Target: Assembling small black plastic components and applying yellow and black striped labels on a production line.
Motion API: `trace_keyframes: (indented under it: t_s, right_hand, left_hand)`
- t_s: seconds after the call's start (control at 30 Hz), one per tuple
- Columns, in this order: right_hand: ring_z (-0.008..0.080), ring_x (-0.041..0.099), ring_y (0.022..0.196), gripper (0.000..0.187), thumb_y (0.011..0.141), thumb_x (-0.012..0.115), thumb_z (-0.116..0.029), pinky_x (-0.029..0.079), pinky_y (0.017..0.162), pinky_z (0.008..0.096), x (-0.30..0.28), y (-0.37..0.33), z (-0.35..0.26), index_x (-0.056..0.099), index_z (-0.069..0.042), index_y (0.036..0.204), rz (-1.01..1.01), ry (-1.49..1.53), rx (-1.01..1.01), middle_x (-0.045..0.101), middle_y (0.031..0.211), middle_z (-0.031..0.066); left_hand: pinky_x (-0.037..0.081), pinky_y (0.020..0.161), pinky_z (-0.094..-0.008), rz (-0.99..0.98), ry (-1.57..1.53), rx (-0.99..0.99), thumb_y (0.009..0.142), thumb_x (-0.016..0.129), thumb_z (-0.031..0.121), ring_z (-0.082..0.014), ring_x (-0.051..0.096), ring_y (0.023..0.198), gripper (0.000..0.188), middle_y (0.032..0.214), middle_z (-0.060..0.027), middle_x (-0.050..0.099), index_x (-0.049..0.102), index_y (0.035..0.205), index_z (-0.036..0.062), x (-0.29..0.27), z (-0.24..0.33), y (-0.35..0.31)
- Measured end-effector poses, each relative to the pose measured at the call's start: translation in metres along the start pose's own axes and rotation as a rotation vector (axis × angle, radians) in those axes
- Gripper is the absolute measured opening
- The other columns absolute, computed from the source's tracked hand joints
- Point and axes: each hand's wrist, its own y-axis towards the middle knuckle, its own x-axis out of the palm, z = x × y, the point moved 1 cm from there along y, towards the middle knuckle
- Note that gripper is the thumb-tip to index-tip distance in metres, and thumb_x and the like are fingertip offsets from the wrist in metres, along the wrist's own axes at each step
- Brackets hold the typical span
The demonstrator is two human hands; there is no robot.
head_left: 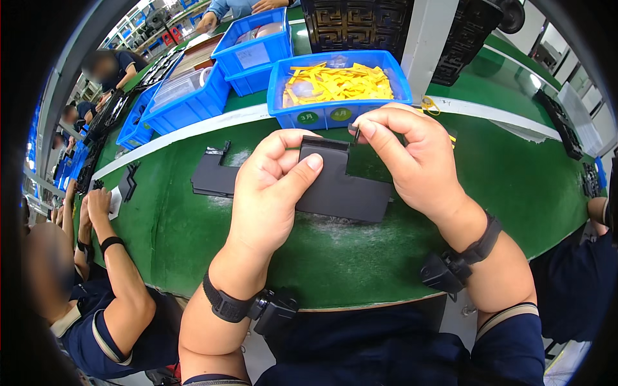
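Note:
My left hand [267,193] grips a flat, dark grey L-shaped piece [351,196], thumb on its face and fingers behind. The piece is tilted up above the green table. Just right of its upper arm, my right hand [418,151] pinches a small dark strip [355,131] between thumb and forefinger. The strip is close to the piece's upper corner; I cannot tell whether they touch. Beyond my left wrist lies a stack of similar dark L-shaped pieces [214,175] on the table.
A blue bin [277,106] of yellow strips stands straight ahead, behind a white ledge [225,121]. More blue bins [193,106] stand to its left. A white post [431,45] rises beyond. At the left, a co-worker's hands [98,202] work on the green table [187,251].

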Motion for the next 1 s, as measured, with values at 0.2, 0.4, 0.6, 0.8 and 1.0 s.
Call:
trace_keyframes:
  t_s: [0.2,0.4,0.6,0.8,1.0]
  right_hand:
    - [0.0257,0.059,0.076,0.013,0.084,0.057,-0.01,0.046,0.069,0.033,0.005,-0.004,0.002,0.064,0.001,0.087,0.024,-0.11,-0.061,0.062,0.079,0.0111]
    - [0.0256,0.06,0.081,0.014,0.084,0.057,-0.011,0.046,0.073,0.0328,0.003,-0.002,0.005,0.064,0.0,0.09,0.054,-0.086,0.018,0.062,0.083,0.0123]
    - [0.0251,0.061,0.084,0.016,0.082,0.059,-0.012,0.047,0.074,0.0325,0.004,-0.002,0.004,0.065,0.0,0.092,-0.014,-0.11,0.001,0.064,0.088,0.0126]
    - [0.0246,0.063,0.078,0.019,0.078,0.062,-0.017,0.049,0.07,0.0328,-0.029,0.008,-0.011,0.066,0.0,0.087,0.075,-0.01,0.057,0.065,0.083,0.0134]
    - [0.0313,0.06,0.078,0.016,0.074,0.059,-0.016,0.049,0.074,0.0401,-0.131,-0.002,0.03,0.066,-0.002,0.078,0.098,-0.632,-0.059,0.062,0.081,0.0145]
  left_hand:
    - [0.047,0.075,-0.0222,0.02,0.102,0.017,0.088,0.054,0.003,-0.0102,0.06,0.082,0.02,0.094,-0.0073,0.064,0.051,0.107,-0.0016,-0.006,0.0,0.003]
    - [0.045,0.067,-0.021,0.401,0.534,0.058,0.086,0.049,0.007,-0.0077,0.056,0.072,0.021,0.087,-0.0027,0.062,0.059,0.104,0.0016,-0.105,0.03,0.024]
    - [0.047,0.084,-0.034,0.649,1.607,0.035,0.082,0.058,0.022,-0.0266,0.062,0.094,0.042,0.106,-0.019,0.063,0.056,0.117,-0.0017,-0.139,0.032,0.023]
    - [0.047,0.083,-0.0322,0.532,1.337,0.269,0.079,0.065,0.019,-0.0222,0.063,0.092,0.035,0.098,-0.015,0.065,0.06,0.107,-0.0015,-0.086,0.022,0.024]
    - [0.048,0.078,-0.0266,0.244,0.927,0.332,0.083,0.061,0.007,-0.0143,0.06,0.087,0.019,0.094,-0.0087,0.064,0.061,0.1,-0.0019,-0.057,0.006,0.01]
